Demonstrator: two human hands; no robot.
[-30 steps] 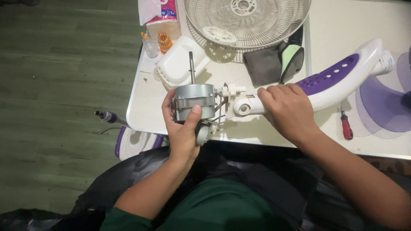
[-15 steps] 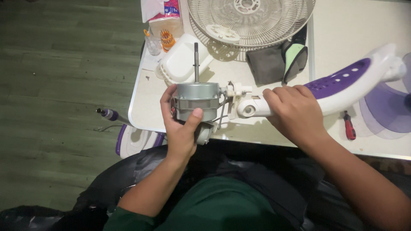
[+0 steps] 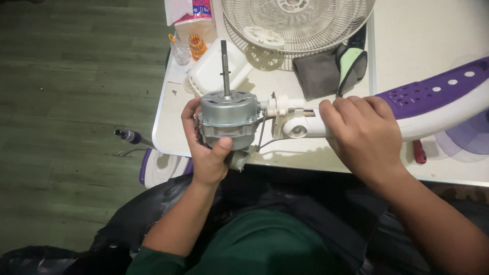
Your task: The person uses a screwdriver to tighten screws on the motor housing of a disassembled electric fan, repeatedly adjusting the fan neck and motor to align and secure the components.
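Note:
My left hand (image 3: 206, 147) grips a grey metal fan motor (image 3: 227, 117) with its shaft (image 3: 224, 66) pointing away from me, held at the table's near edge. My right hand (image 3: 364, 135) is closed over the white neck of a white and purple fan housing (image 3: 433, 102) that lies across the table to the right. The motor sits at the left end of that housing, joined by a small white pivot part (image 3: 277, 107) and thin wires.
A white wire fan guard (image 3: 300, 23) lies at the table's far side with a white plastic part inside. A white plastic box (image 3: 211, 74), a grey cloth (image 3: 318, 74), a red-handled screwdriver (image 3: 418, 152) and a translucent purple fan blade (image 3: 466, 140) rest on the white table (image 3: 423, 30). A tool (image 3: 130, 136) lies on the floor to the left.
The view has shifted slightly. My left hand has tilted the motor so its shaft stands more upright toward the far side. My right hand stays on the housing neck.

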